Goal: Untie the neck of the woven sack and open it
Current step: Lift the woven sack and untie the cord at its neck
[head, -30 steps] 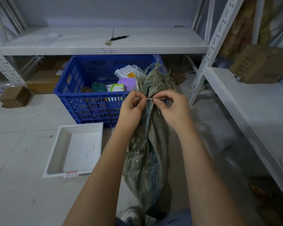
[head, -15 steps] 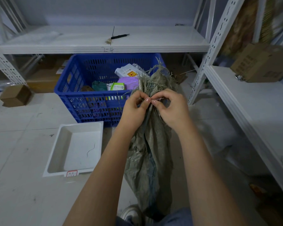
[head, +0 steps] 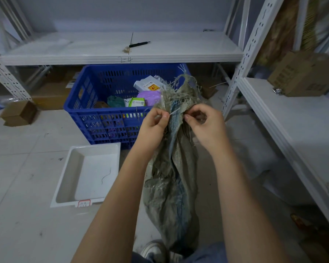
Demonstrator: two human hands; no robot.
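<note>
So the woven sack (head: 172,179) is held upright in the middle of the view, bottom end down near a white sneaker (head: 156,250) on the pale tiled floor (head: 23,224). The neck is bunched up tight, with a frayed top (head: 179,92) sticking out above it. A thin pale tie strand (head: 174,112) is pinched between thumb and fingertip of the left hand (head: 156,122), right at the neck. The right hand (head: 203,120) is closed on the other side of the neck, fingertips pressed into the bunched fabric; whether the strand is also caught in it can't really be made out.

As for the room: a blue plastic crate (head: 106,118) full of small packets is parked on the floor just behind the sack, partly under a white metal shelf (head: 103,52). A black pen-like tool (head: 140,44) is left lying on that shelf. A white shallow tray (head: 87,173) is set on the tiles to the left of the sack, near the crate. A small cardboard box (head: 17,113) is seen further left, and a bigger cardboard carton (head: 304,74) is sat on the right-hand shelf (head: 296,130).
</note>
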